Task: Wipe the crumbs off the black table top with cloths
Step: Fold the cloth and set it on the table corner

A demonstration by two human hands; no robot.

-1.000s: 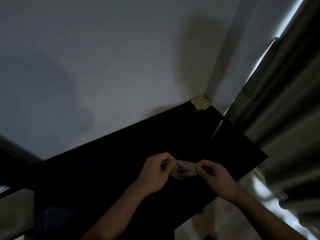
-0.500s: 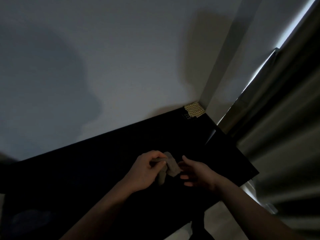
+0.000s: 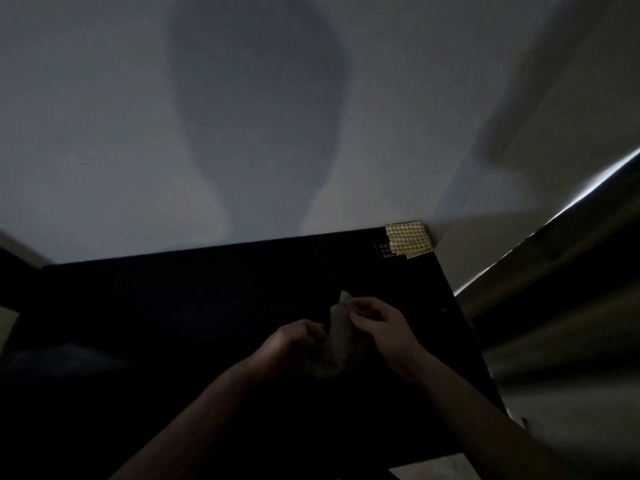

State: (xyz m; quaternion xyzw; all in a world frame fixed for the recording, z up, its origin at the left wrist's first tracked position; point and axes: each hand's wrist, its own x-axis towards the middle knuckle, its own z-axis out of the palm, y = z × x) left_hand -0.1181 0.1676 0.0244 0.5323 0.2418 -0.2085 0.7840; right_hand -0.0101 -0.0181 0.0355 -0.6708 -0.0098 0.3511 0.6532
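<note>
Cloth [image 3: 337, 336] gripped: left hand [image 3: 294, 344], right hand [image 3: 379, 327].

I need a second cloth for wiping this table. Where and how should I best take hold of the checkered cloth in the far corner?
Pinch the checkered cloth at its near edge, which lies flat on the black table top. Come from the front and above, since the walls close off its far and right sides. Both the left hand and right hand hold the grey cloth, so free one first.
</note>
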